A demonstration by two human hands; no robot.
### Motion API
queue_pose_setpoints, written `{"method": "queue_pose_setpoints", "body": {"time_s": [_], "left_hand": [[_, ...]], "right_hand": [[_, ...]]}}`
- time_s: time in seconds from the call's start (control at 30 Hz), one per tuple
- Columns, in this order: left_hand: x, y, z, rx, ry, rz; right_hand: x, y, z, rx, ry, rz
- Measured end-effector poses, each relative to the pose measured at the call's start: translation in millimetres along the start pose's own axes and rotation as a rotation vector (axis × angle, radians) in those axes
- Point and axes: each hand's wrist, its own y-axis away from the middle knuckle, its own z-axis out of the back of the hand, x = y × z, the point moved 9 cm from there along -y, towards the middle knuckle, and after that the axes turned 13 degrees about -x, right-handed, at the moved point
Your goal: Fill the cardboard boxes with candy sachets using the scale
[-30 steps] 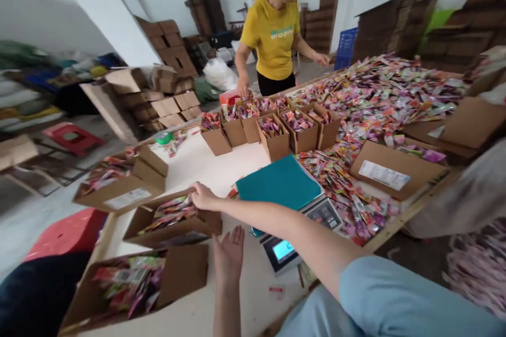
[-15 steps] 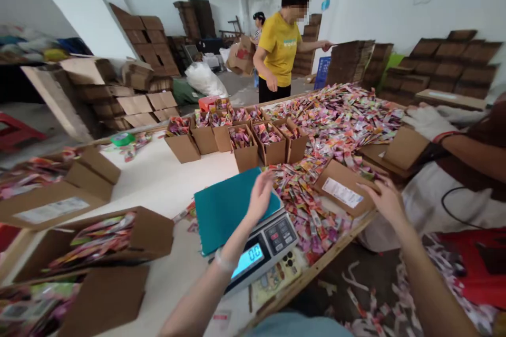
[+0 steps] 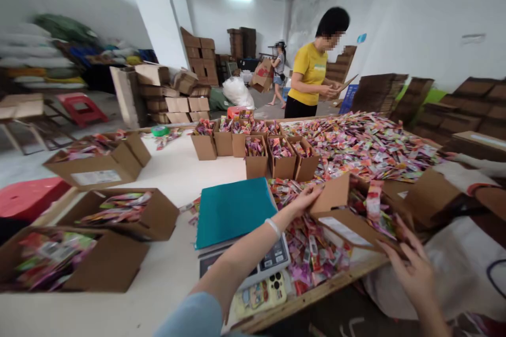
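Observation:
A cardboard box (image 3: pixel 343 226) filled with small colourful snack packets (image 3: pixel 375 205) stands at the table's right front edge, its left flap folded outward. My left hand (image 3: pixel 306 200) reaches across the scale and grips that flap by its outer edge. On the box's right end, my right hand (image 3: pixel 413 266) is closed over the wall, thumb on the near side. A digital scale (image 3: pixel 272 260) with a teal plate (image 3: pixel 237 213) lies beneath my left forearm, which hides its display. More loose packets (image 3: pixel 312 253) lie between the scale and the box.
Several filled boxes (image 3: pixel 118 163) stand at left, with smaller filled boxes (image 3: pixel 282 166) behind the scale. A phone (image 3: pixel 263 295) lies by the front edge. A co-worker's gloved hand (image 3: pixel 458 181) is at right; a person in yellow (image 3: pixel 310 79) stands across the table.
The box now stands upright with packets showing inside. My left hand has moved right from above the scale onto its flap. The person in yellow now holds cardboard, and the view has shifted.

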Motion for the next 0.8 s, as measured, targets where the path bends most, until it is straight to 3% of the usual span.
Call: {"method": "queue_pose_setpoints", "body": {"time_s": [0.13,0.2,0.27,0.37,0.47,0.53,0.67,0.8], "left_hand": [[-48.5,-8.7,35.6,0.017,0.022,0.13],[-79.4,-8.7,62.0,-0.002,0.013,0.128],[-110.1,-1.6,103.5,-0.078,0.008,0.04],[-136.2,28.1,191.3,-0.276,0.016,-0.115],[-127.8,75.7,283.9,-0.534,-0.019,-0.187],[-109.7,107.2,327.9,-0.656,-0.035,-0.192],[-76.5,152.2,374.1,-0.81,-0.023,-0.242],[-56.8,177.1,402.5,-0.893,-0.017,-0.35]], "right_hand": [[82.0,-62.1,-19.0,-0.059,-0.11,0.028],[124.1,-90.1,-36.6,-0.04,-0.142,0.075],[163.1,-107.3,-58.7,0.005,-0.18,0.11],[219.7,-106.2,-98.7,0.114,-0.252,0.147],[274.7,-78.2,-139.7,0.233,-0.32,0.193],[306.5,-53.8,-163.9,0.319,-0.332,0.234],[343.9,-22.2,-193.6,0.456,-0.251,0.284],[352.0,-27.1,-188.7,0.49,-0.217,0.27]]}}
